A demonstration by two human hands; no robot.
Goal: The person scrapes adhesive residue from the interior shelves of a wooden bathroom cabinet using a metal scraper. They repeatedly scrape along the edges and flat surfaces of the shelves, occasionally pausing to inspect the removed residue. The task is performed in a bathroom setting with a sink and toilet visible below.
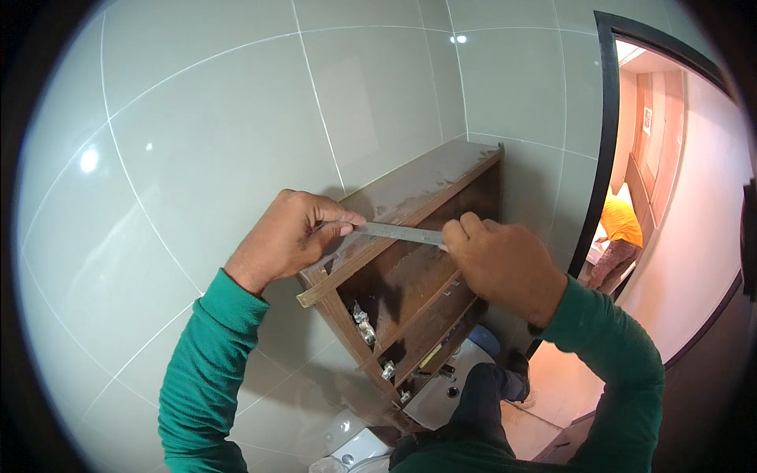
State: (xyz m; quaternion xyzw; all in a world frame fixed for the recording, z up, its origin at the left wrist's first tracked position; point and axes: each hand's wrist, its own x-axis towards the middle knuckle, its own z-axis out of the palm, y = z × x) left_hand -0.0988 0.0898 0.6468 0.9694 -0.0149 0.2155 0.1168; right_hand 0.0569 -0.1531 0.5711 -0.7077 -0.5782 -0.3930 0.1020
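Note:
A thin, flat, silvery strip that looks like a steel ruler (402, 233) is stretched between my two hands. My left hand (296, 232) pinches one end between thumb and fingers. Around the other end, the fingers of my right hand (501, 260) are closed, hiding that end. Beneath it is a brown wooden cabinet (319, 292) fixed along the tiled wall, with a dusty, marked top and open shelves. Silvery hinges (364, 325) sit on its near side panel.
Below the cabinet is a white washbasin (434, 402), and a white toilet (363, 453) stands at the bottom. Right of me, a dark-framed doorway (607, 118) opens onto another room, where a person in an orange top (621, 222) bends over.

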